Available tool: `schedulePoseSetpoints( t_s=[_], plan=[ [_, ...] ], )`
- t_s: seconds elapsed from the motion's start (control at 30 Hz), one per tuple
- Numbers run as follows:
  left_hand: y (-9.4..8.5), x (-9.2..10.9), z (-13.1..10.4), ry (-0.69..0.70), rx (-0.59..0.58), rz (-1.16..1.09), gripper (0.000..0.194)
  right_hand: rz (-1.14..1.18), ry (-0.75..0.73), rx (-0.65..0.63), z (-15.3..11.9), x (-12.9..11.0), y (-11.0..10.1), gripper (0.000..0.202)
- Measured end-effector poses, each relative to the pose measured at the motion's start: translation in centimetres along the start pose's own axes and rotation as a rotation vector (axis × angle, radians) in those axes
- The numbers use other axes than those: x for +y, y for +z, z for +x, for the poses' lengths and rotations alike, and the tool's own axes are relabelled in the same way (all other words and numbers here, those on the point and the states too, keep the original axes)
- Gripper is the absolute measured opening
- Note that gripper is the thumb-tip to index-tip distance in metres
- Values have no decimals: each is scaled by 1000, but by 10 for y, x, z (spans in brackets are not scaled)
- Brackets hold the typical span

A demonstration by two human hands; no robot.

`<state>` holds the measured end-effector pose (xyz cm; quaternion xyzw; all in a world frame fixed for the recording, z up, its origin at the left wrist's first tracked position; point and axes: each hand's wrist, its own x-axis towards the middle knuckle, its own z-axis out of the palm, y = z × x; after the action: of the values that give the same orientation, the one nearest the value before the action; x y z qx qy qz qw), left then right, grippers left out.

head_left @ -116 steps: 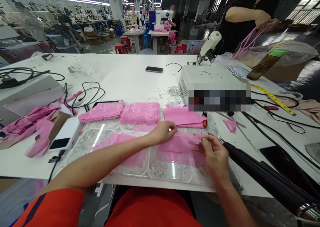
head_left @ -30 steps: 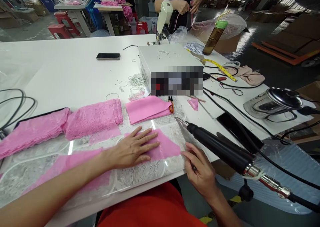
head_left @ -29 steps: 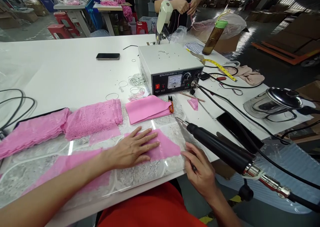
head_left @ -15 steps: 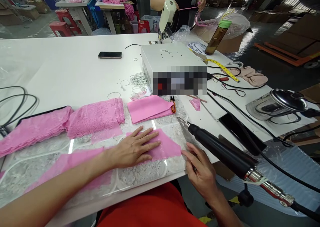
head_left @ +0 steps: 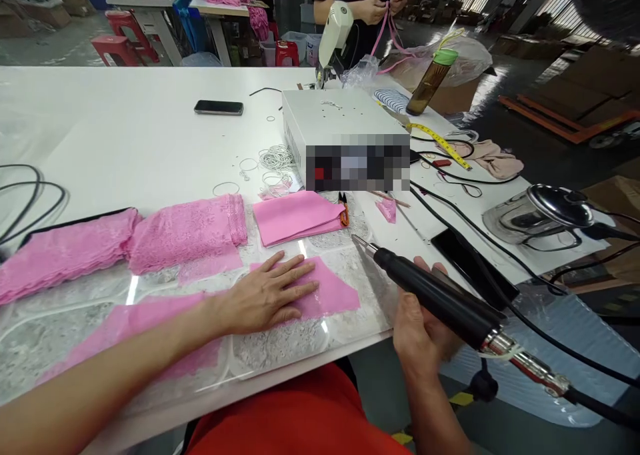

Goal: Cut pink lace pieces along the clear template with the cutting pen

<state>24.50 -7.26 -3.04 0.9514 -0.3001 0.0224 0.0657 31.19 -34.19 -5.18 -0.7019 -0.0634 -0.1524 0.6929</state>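
My left hand point(head_left: 273, 295) lies flat, fingers spread, on a pink fabric piece point(head_left: 333, 291) on the marbled mat point(head_left: 280, 355). My right hand point(head_left: 425, 315) is at the table's front edge, partly behind the black handheld tool point(head_left: 435, 295) with a metal tip; whether its fingers grip the tool is hidden. A larger pink piece point(head_left: 130, 321) lies under my left forearm. Behind my left hand are a folded pink cloth point(head_left: 300, 215) and a stack of pink lace point(head_left: 187, 231). Orange-handled snips point(head_left: 343, 213) touch the folded cloth's right end.
A grey box unit point(head_left: 345, 115) stands behind the mat. To the right are a dark phone point(head_left: 470, 268), a metal-lidded jug point(head_left: 537, 218), cables and a tape measure point(head_left: 445, 145). Another phone point(head_left: 219, 107) lies farther back. A person point(head_left: 360, 1) stands across the table.
My right hand has left the fabric's right corner and moved right, behind the black tool. My left hand stays on the fabric. The other person's hands have come together on pink strips.
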Motion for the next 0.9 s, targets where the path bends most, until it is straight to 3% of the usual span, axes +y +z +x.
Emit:
schedulePoseSetpoints(
  t_s=[0.2,0.37,0.5,0.63,0.9],
  plan=[
    [2,0,-1,-4,1,-8,51,442,57,219,25,-3,32,48],
    [4,0,-1,-6,8,-26,51,611,49,362,58,-17,16,42],
    [5,0,0,-12,-1,-40,51,582,74,220,62,-36,-8,43],
    [4,0,0,-12,-6,-40,51,526,107,52,49,-45,-14,36],
    [5,1,0,-12,-6,-36,52,505,39,20,42,-40,-4,28]
  ],
)
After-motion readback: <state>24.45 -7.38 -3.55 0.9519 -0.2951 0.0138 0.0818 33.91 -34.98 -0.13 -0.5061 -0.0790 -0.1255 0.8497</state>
